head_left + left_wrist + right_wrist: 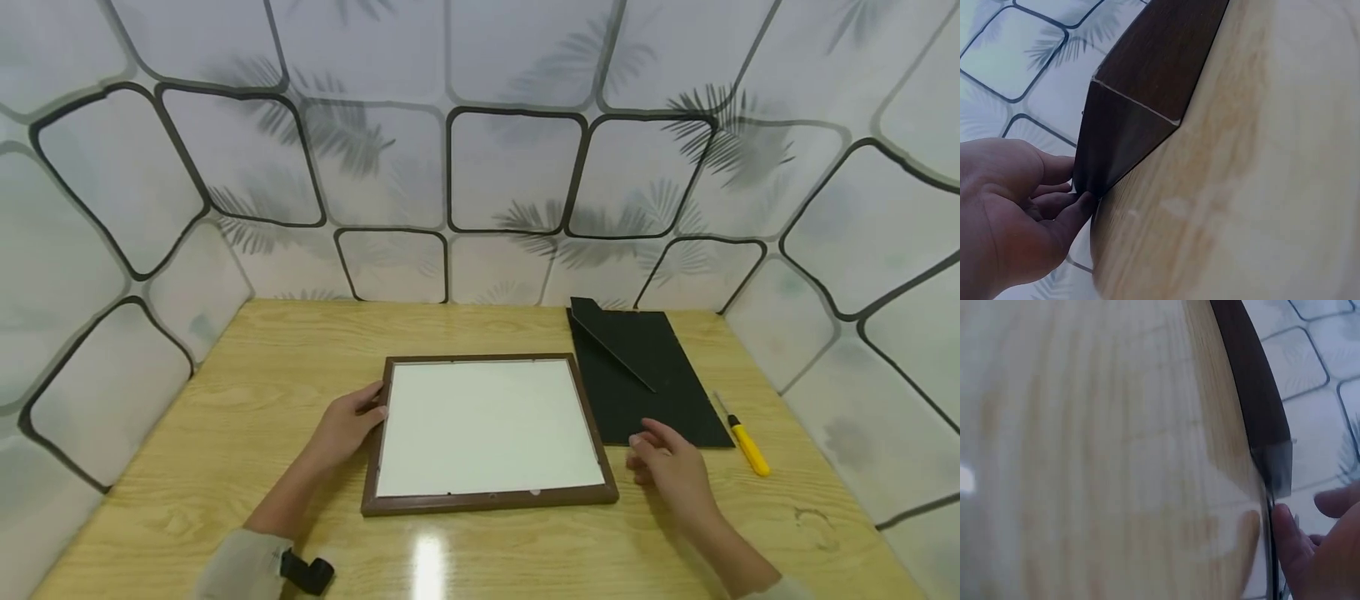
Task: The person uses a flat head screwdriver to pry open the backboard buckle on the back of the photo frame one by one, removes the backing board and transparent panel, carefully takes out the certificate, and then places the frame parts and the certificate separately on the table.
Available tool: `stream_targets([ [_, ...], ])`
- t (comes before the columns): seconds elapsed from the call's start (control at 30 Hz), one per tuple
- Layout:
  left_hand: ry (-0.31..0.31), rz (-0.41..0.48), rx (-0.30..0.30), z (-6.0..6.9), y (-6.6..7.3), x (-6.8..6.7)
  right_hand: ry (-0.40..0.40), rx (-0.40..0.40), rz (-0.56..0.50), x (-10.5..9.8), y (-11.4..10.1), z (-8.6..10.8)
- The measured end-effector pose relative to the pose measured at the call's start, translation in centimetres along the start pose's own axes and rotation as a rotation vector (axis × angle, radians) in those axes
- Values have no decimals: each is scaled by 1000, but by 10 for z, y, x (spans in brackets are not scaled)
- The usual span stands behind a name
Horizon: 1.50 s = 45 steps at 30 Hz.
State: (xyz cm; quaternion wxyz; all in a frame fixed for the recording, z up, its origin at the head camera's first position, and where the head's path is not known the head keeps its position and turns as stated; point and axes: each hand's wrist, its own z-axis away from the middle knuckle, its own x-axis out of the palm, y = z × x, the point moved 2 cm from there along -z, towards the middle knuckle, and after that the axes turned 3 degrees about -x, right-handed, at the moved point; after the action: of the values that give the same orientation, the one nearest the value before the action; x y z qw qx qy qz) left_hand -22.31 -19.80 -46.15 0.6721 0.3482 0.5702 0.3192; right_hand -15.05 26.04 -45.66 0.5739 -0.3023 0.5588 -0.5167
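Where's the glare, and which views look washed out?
Head: vertical white glare on the glossy yellow wood-grain table, below the brown rectangular frame; left wrist: table blurred and milky toward the right; right wrist: table hazy, bright spot at left edge.

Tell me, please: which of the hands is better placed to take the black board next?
Probably the right hand: it is beside the near edge of the black board and appears to hold nothing. The left hand is farther away, gripping the left side of the brown frame.
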Motion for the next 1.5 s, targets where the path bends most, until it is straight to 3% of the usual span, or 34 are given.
stream_targets([
  [0.1,-4,-2,0,-1,-1,0,-105,-27,103,13,-3,7],
  [0.2,-5,3,-6,-2,-1,0,-142,-33,150,22,-6,15],
  [0.4,-11,-5,3,-2,-2,-4,-136,-29,162,30,-9,24],
  [0.67,-5,17,-4,3,-3,-5,-169,-88,231,30,-12,20],
  [0.83,-9,31,-24,6,-4,-4,-118,-199,384,33,-21,17],
  [0.93,-4,32,-36,8,-7,-6,-57,-305,504,52,-34,19],
  [1.03,-6,41,-42,9,-10,-7,-58,-399,535,80,-50,25],
  [1.27,-8,46,-41,10,-10,-8,-170,-497,540,144,-72,34],
  [1.5,-1,48,-30,10,-10,-9,-254,-571,598,188,-78,36],
])
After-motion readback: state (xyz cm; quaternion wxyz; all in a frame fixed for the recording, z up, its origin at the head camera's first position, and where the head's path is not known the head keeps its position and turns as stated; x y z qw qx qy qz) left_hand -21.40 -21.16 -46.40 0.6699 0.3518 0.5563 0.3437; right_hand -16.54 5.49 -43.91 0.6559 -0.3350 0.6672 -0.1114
